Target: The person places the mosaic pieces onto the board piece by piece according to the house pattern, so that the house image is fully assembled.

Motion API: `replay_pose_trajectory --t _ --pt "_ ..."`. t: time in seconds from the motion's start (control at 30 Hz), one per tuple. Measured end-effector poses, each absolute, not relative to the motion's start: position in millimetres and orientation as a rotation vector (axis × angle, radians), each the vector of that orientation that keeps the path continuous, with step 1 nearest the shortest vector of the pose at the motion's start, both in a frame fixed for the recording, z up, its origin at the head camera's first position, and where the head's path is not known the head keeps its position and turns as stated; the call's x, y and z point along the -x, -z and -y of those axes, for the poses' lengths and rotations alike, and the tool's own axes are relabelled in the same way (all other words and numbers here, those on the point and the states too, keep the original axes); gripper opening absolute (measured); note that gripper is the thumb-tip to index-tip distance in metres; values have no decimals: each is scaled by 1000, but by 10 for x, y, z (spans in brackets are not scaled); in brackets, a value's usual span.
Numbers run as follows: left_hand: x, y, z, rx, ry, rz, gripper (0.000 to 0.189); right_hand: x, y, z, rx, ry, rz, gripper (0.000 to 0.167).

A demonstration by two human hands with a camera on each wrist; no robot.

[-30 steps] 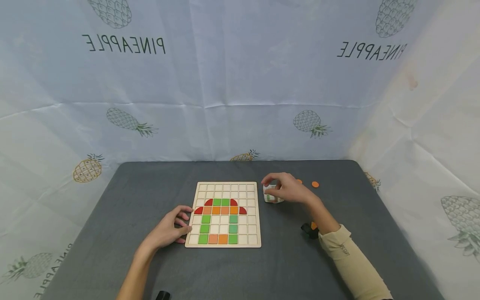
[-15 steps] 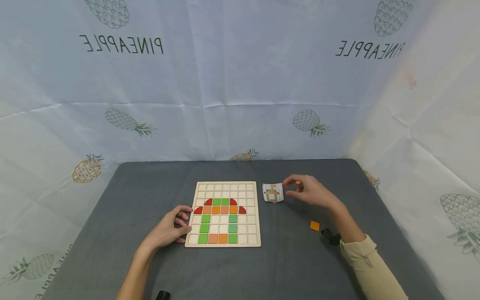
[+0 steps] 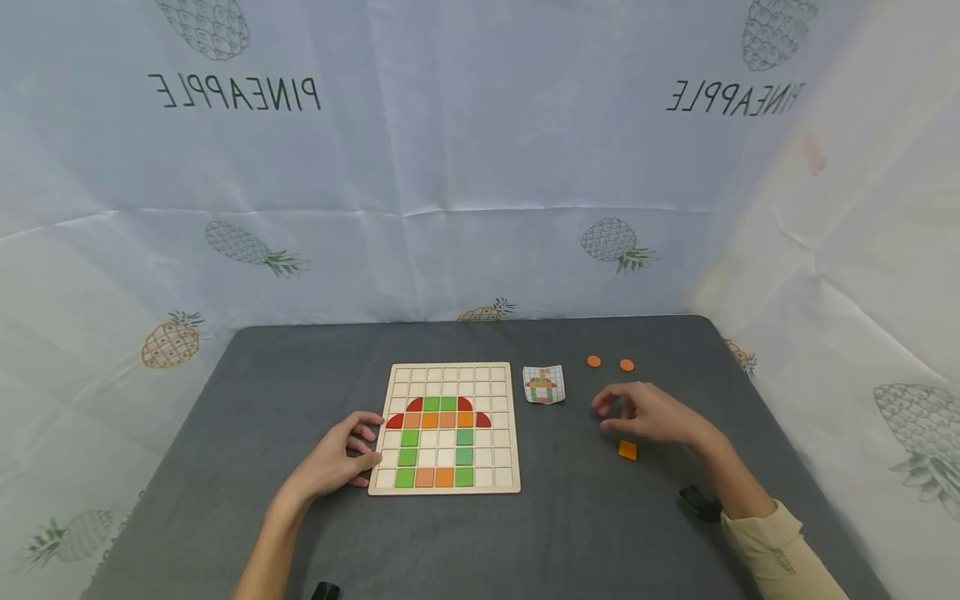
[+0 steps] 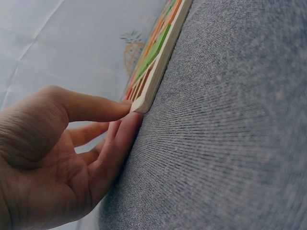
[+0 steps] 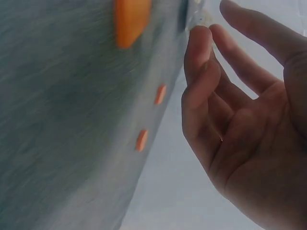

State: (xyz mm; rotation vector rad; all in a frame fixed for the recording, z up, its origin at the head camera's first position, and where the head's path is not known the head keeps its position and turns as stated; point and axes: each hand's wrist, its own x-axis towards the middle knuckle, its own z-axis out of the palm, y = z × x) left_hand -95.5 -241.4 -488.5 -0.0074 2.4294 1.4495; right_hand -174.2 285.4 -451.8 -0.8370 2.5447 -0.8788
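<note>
A wooden grid board (image 3: 497,388) lies on the table, with green, orange and red tiles forming a pattern in its cells. At its left edge, my left hand (image 3: 337,457) pinches the rim; the left wrist view shows the thumb over the board's corner (image 4: 143,101) and fingers against its side. My right hand (image 3: 648,414) hovers above the table with loosely bent fingers and nothing between them. Just below it lies an orange square tile (image 3: 627,450). Two orange round pieces (image 3: 594,361) lie farther back. A small pattern card (image 3: 543,384) sits right of the board.
A dark object (image 3: 701,504) lies beside the right forearm. Another black object (image 3: 326,591) shows at the front edge of the view. The grey table (image 3: 315,358) ends at a pineapple-print cloth (image 3: 420,167) behind it.
My right hand has moved away from the pattern card, rightward and nearer, uncovering the card, the round pieces and the orange square tile. The left hand stays on the board's edge.
</note>
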Motion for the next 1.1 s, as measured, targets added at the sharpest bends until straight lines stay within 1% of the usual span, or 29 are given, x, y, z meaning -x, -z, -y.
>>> replay_pose_trajectory --t 0.3,0.5,1.1 --pt "955 4888 2407 16 -1442 -2437 60 1592 4590 -3063 730 952 -2375 39" --pt "953 4896 2409 19 -1435 -2446 59 1580 4680 -3180 770 1019 -2296 43" --pt "944 4887 2409 14 -1452 -2437 59 1583 4733 -3123 746 913 -2410 30"
